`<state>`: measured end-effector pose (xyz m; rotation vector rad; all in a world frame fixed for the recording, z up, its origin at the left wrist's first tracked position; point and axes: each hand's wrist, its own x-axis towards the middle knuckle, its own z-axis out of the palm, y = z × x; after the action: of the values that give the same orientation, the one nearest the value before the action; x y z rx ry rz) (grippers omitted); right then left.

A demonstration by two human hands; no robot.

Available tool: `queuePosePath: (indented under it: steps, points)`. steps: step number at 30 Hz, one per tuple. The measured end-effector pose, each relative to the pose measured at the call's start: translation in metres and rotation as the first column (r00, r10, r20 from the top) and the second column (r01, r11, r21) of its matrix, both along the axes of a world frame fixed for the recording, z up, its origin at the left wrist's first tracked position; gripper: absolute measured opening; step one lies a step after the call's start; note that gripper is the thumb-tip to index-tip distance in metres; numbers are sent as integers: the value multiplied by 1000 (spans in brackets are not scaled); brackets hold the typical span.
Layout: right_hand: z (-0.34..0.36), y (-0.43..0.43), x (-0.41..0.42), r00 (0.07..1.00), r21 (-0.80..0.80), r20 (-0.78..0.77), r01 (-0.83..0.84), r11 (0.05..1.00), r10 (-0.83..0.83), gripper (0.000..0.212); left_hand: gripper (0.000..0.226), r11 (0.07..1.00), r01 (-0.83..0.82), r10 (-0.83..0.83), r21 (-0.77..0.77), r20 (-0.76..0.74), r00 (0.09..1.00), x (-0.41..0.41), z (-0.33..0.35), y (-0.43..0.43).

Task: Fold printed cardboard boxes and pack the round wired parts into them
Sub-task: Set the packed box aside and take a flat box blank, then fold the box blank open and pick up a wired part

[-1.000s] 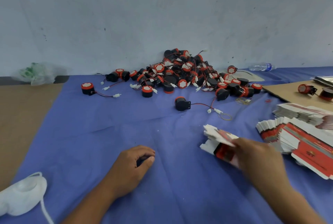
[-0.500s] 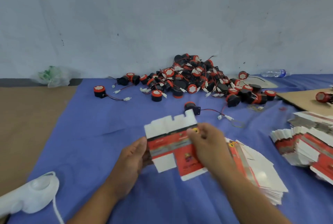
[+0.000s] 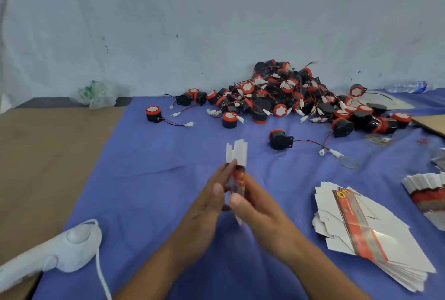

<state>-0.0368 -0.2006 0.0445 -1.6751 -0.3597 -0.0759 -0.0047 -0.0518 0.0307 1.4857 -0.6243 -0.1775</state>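
Two hands meet just above the blue cloth [image 3: 149, 203] in front of us, palms turned toward each other with a flattened printed box [image 3: 237, 169] pressed between them. Our left hand [image 3: 204, 213] lies along one face of the box with its fingers stretched forward, and our right hand [image 3: 255, 208] lies along the other, thumb up near the red print. The box stands on edge, its white flaps poking up past our fingertips; motion blur hides the finer detail of the print.

Near our left forearm, a white handheld device [image 3: 62, 249] with a cord rests half on the cloth and half on the brown board [image 3: 48, 155] beside it. To our right, a fanned stack of flat boxes [image 3: 366, 234] lies on the cloth, white with a red band, and a second stack [image 3: 431, 196] sits at the right edge, partly cut off.

Farther out, one round wired part [image 3: 279, 139] lies alone, black with a red rim, its wire trailing right toward a rubber band [image 3: 349, 162]. Beyond it, a heap of round wired parts [image 3: 289, 97] is piled against the wall [image 3: 216, 22], with another single part [image 3: 153, 114] off to the left. A crumpled plastic bag [image 3: 96, 94] and a plastic bottle [image 3: 409, 86] lie along the foot of the wall.
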Motion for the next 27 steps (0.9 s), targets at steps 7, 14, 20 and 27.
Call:
queuePosePath:
  steps: [7, 14, 20, 27]
  points:
    - [5, -10, -6, 984, -133, 173, 77, 988, -54, 45, 62, 967, -234, 251, -100, 231, 940, 3, 10, 2]
    - [-3, -2, -9, 990, -268, 68, -104, 958, 127, 58, 33, 953, -221, 222, -208, -18, 975, 6, 2, 3]
    - [-12, 6, 2, 989, -12, 21, 149, 989, -149, 54, 37, 953, -146, 103, -266, -168, 980, 4, 1, 1]
    - [-21, -2, 4, 993, -55, -44, 109, 993, -111, 58, 25, 937, -346, 346, -44, -10, 938, 0, 0, -4]
